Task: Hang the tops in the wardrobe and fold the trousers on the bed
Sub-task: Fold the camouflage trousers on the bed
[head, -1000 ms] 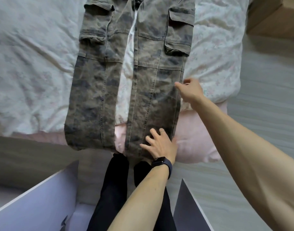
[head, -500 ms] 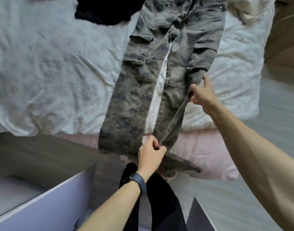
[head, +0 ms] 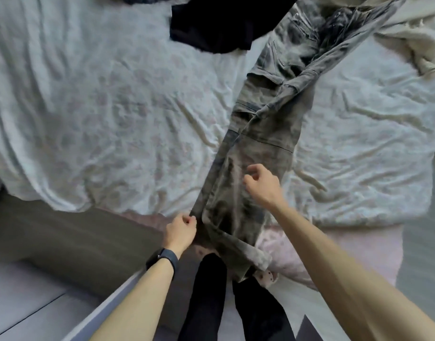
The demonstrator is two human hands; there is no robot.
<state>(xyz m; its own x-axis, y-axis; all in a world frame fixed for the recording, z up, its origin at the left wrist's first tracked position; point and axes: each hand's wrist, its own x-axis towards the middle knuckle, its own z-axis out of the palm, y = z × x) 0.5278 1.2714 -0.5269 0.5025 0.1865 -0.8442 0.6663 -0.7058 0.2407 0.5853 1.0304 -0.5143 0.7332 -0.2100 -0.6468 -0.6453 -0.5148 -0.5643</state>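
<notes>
At the near edge of the bed [head: 100,107], the left hand [head: 180,230] has a tight grip pinched on the hem corner of the mottled grey-brown trousers [head: 255,143]. The right hand [head: 263,185] sits over the leg, fingers loosely curled, grip released. Doubled leg on leg, the coarse cloth makes one long strip, hems overhanging that edge, waist towards the bed's far side.

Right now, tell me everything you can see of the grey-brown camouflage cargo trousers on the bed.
The grey-brown camouflage cargo trousers lie folded lengthwise, one leg over the other, on the white rumpled bedding. Cotton-like cloth, pocket flaps showing. The hems hang past the bed's near edge. The left hand pinches their left edge near the hem; the right hand is loosely curled over the lower leg.
</notes>
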